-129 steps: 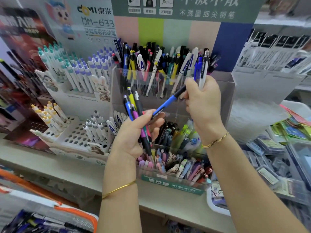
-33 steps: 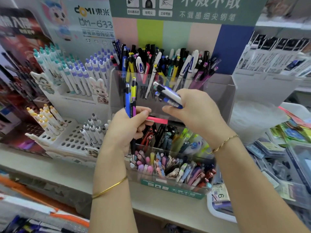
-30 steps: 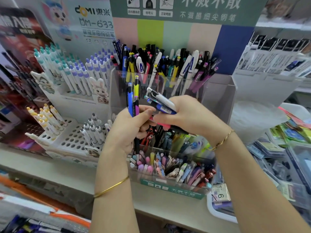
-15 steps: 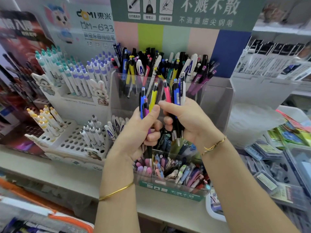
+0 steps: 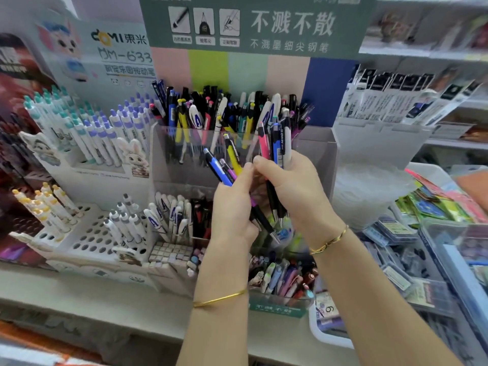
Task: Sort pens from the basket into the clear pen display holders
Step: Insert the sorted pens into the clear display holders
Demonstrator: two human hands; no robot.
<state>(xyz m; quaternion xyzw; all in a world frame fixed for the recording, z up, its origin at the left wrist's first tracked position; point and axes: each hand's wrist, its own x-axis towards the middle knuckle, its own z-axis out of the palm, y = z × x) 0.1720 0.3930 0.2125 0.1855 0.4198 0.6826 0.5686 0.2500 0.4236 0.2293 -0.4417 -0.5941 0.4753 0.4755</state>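
Two hands, each gripping a bunch of pens in front of the clear holder [image 5: 314, 151].

The left hand [image 5: 232, 207] has its fingers curled round three pens [image 5: 217, 169], blue, purple and yellow, which fan up and to the left. The right hand [image 5: 295, 191] is closed round a second bunch [image 5: 276, 143], pink, blue and white, held nearly upright with the tips pointing down. The thumbs almost meet between the two bunches. Both bunches are held before the holder's upper tier, which is crammed with mixed pens; the lower tier [image 5: 280, 302], under the wrists, holds more. A gold bangle [image 5: 219, 299] circles each wrist. A white rack [image 5: 89, 241] of pens stands just left of the holder.
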